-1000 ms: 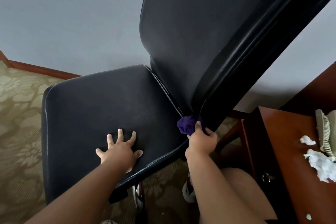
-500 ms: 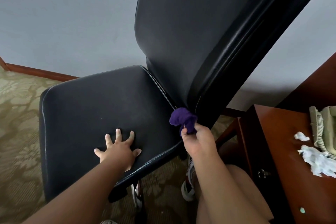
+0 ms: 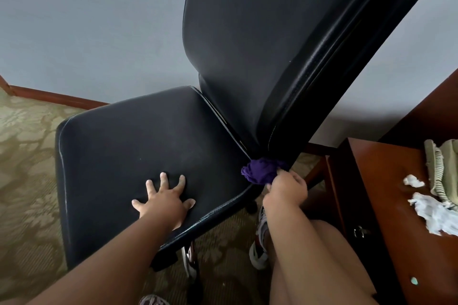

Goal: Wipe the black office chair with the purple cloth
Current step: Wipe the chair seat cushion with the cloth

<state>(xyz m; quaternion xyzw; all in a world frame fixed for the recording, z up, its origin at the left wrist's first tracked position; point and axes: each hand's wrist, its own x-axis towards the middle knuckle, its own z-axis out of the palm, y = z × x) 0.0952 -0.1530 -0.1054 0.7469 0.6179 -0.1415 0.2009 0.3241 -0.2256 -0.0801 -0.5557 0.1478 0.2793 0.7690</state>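
Note:
The black office chair (image 3: pixel 138 146) fills the middle of the view, its seat low and its tall backrest rising to the upper right. My left hand (image 3: pixel 164 199) lies flat on the seat near its front edge, fingers spread. My right hand (image 3: pixel 286 189) grips the bunched purple cloth (image 3: pixel 260 172) and holds it against the chair where the seat's right corner meets the bottom of the backrest. Part of the cloth is hidden inside my fist.
A red-brown wooden desk (image 3: pixel 386 193) stands close on the right, with crumpled white tissue (image 3: pixel 433 213) and a beige telephone (image 3: pixel 443 171) on it. Patterned carpet (image 3: pixel 24 156) lies left of the chair. A grey wall is behind. My knee and shoe are below the right hand.
My right hand with the cloth moved slightly down and left along the chair's edge, then back right to the seat-backrest junction. The left hand stayed flat on the seat.

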